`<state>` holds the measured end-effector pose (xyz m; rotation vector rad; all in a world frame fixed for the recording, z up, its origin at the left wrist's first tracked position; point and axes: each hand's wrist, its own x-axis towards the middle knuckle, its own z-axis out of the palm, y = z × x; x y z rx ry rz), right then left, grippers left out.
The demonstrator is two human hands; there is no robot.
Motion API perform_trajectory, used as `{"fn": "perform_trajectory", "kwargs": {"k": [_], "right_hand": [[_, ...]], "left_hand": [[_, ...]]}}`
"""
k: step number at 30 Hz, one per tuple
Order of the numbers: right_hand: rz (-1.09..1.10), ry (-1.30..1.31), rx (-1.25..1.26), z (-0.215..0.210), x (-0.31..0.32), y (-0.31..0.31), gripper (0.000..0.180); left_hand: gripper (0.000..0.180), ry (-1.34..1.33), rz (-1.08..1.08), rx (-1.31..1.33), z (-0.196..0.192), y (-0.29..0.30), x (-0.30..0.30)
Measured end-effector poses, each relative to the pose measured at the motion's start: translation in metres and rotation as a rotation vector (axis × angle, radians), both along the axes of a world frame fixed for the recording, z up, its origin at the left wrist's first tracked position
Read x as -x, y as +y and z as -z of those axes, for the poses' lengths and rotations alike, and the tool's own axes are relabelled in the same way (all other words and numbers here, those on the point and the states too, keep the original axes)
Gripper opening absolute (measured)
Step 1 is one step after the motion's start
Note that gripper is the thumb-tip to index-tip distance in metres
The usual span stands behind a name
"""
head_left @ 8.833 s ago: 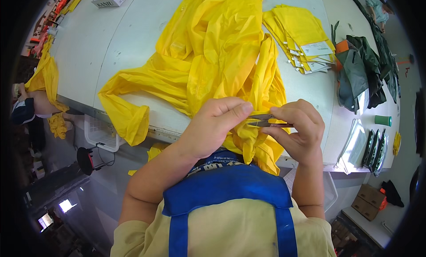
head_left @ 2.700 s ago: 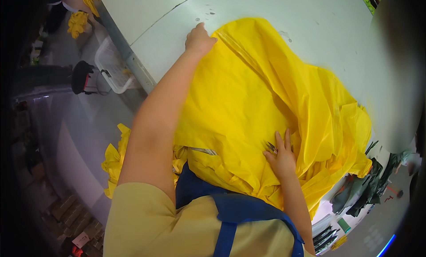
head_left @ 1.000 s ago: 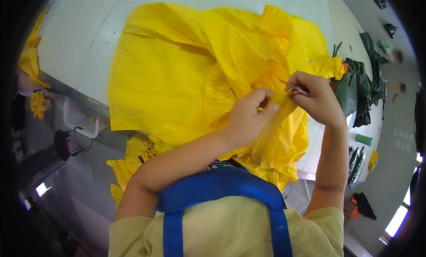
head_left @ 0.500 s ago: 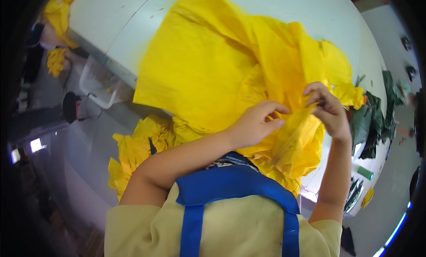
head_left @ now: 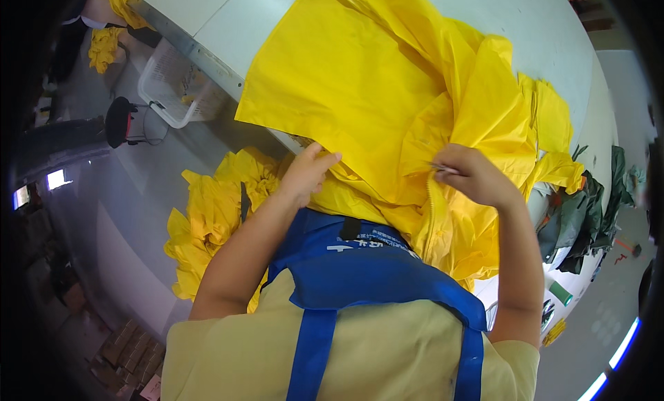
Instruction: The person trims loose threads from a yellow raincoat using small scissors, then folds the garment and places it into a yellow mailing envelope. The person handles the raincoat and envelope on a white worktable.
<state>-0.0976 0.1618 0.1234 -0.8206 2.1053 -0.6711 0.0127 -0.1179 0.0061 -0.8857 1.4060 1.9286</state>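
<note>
Head view: left hand (head_left: 308, 174) now off yellow garment (head_left: 387, 103).

The yellow garment (head_left: 387, 103) runs past the picture's top edge and its lower part drops behind the table's rim and the blue apron (head_left: 360, 269). The small metal tool (head_left: 443, 168) in the right hand (head_left: 474, 178) is mostly covered by fingers. Dark green garments (head_left: 581, 214) at the right are bent and blurred near the rim

A white worktable (head_left: 207, 20) stands over grey floor (head_left: 117, 214) (plastic crate (head_left: 169, 79) beneath its edge).
</note>
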Motion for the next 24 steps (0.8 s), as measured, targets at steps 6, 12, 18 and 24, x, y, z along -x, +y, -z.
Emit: {"fn": "perform_trajectory", "kwargs": {"k": [6, 12, 18, 24], "right_hand": [[0.016, -0.1, -0.109, 0.042, 0.0, 0.006, 0.016], [0.402, -0.359, 0.093, 0.06, 0.002, -0.006, 0.016], [0.514, -0.403, 0.36, 0.048, -0.008, -0.014, 0.013], [0.474, -0.403, 0.429, 0.034, -0.011, -0.014, 0.011]], "left_hand": [[0.014, 0.379, -0.35, 0.094, -0.03, -0.017, 0.076], [0.024, 0.627, -0.563, 0.224, -0.051, -0.017, 0.114], [0.038, 1.103, 0.094, 0.481, -0.067, 0.051, 0.04], [0.025, 0.883, 0.086, 0.393, -0.044, 0.071, 0.057]]}}
